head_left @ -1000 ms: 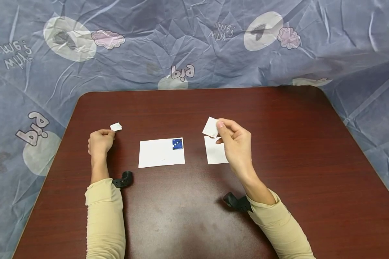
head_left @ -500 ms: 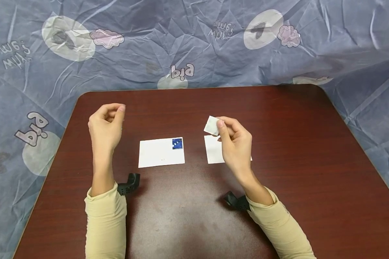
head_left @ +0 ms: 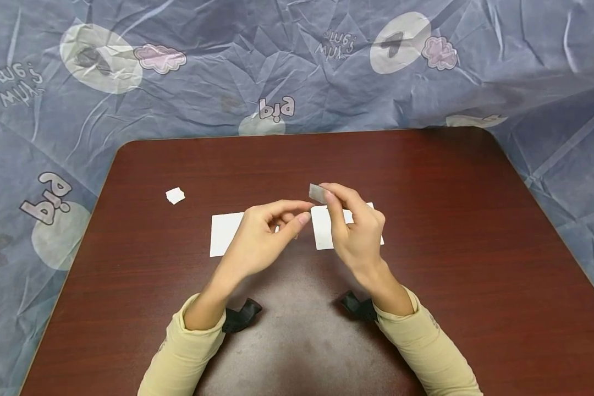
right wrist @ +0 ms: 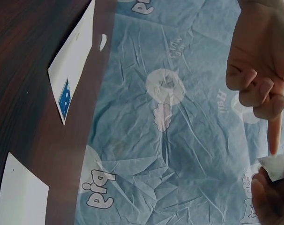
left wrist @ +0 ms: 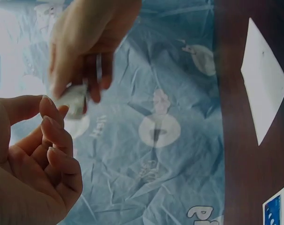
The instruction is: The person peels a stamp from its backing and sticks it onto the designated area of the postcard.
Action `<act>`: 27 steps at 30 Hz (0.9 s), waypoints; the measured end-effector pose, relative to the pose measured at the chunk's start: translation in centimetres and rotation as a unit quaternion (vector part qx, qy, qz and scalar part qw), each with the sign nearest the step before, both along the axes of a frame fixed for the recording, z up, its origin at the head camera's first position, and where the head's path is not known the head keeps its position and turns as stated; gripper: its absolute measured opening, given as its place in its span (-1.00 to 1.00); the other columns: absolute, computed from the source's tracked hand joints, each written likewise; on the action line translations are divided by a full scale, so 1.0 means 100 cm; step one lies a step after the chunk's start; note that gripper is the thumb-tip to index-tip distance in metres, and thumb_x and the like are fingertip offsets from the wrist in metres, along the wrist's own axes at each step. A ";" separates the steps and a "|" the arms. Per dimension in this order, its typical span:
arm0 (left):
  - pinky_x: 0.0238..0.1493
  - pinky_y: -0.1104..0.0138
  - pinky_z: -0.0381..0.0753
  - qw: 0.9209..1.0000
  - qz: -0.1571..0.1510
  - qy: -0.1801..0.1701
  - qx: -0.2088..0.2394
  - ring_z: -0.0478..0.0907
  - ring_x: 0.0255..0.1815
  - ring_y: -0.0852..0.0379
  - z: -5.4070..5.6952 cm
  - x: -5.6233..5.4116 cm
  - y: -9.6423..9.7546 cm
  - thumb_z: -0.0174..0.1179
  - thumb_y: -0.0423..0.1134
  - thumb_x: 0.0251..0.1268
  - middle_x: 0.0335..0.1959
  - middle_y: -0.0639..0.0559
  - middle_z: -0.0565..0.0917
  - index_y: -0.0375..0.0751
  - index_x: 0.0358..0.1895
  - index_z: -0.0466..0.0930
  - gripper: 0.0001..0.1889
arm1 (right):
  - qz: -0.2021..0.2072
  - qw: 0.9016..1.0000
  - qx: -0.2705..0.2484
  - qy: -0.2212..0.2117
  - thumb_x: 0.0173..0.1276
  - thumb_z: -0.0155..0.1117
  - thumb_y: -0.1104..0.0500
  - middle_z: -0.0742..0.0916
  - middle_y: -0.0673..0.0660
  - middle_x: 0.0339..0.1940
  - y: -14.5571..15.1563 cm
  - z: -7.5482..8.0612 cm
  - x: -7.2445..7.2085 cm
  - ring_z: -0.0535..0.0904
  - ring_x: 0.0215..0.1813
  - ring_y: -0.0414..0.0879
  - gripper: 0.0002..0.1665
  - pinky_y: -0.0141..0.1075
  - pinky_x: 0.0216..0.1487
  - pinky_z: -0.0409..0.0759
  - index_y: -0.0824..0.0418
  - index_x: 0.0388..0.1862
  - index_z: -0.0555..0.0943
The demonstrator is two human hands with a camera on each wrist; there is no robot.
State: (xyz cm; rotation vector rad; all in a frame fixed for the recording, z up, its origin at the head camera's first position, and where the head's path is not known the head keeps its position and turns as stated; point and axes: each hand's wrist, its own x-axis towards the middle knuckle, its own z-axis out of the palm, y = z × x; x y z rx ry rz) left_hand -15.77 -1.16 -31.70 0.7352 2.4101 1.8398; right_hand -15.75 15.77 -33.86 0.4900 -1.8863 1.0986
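My right hand (head_left: 358, 236) pinches a small pale square, a stamp seen from its plain side (head_left: 317, 193), between thumb and fingers above the table. In the right wrist view the stamp (right wrist: 276, 167) points toward a finger of the other hand. My left hand (head_left: 262, 236) is raised close beside it, thumb and forefinger apart, the other fingers loosely bent and nothing held. Beneath the left hand lies a white envelope (head_left: 223, 234), partly covered; its blue stamp (right wrist: 64, 101) shows in the right wrist view. A second white envelope (head_left: 323, 234) lies partly behind the right hand.
A crumpled white paper scrap (head_left: 175, 196) lies on the left of the brown table (head_left: 450, 220). Black camera mounts (head_left: 242, 316) sit on both wrists. Behind the table hangs a wrinkled blue printed cloth (head_left: 297, 66).
My left hand has left the paper scrap at the left, risen, and swung right to beside the stamp. The right hand stays in place and has tilted the stamp.
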 end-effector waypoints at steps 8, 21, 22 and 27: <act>-0.57 0.37 0.33 0.998 0.036 0.004 0.058 0.43 -0.59 0.14 -0.007 -0.001 0.009 0.09 -0.25 0.41 -0.63 0.01 0.54 -0.30 -0.02 0.63 -0.76 | 0.040 0.996 0.040 0.067 0.40 0.21 0.19 0.74 0.23 -0.27 -0.007 -0.001 -0.001 0.67 -0.19 0.09 -0.74 -0.25 -0.07 0.58 0.42 -0.25 0.67; -0.65 0.45 0.36 0.992 0.099 0.029 0.078 0.56 -0.30 0.15 -0.012 -0.006 0.011 0.10 -0.35 0.37 -0.30 -0.03 0.65 -0.36 -0.12 0.67 -0.81 | 0.088 0.994 0.054 0.045 0.29 0.33 0.03 0.70 0.24 -0.11 -0.006 -0.002 -0.003 0.58 -0.03 0.15 -0.58 -0.15 0.07 0.50 0.42 -0.18 0.67; -0.65 0.46 0.36 0.992 0.100 0.026 0.076 0.57 -0.27 0.15 -0.012 -0.007 0.010 0.10 -0.35 0.37 -0.27 -0.03 0.65 -0.36 -0.13 0.67 -0.81 | 0.091 0.994 0.056 0.040 0.30 0.33 0.03 0.70 0.24 -0.09 -0.005 -0.002 -0.004 0.58 -0.02 0.15 -0.58 -0.14 0.08 0.49 0.42 -0.17 0.66; -0.65 0.44 0.33 0.995 0.085 0.006 0.055 0.50 -0.41 0.13 -0.010 -0.007 0.008 0.12 -0.34 0.35 -0.32 -0.02 0.65 -0.33 -0.11 0.67 -0.82 | 0.103 0.991 0.090 0.005 0.21 0.41 0.25 0.66 0.24 -0.01 0.000 0.000 -0.006 0.52 0.07 0.15 -0.64 -0.11 0.15 0.41 0.41 -0.05 0.63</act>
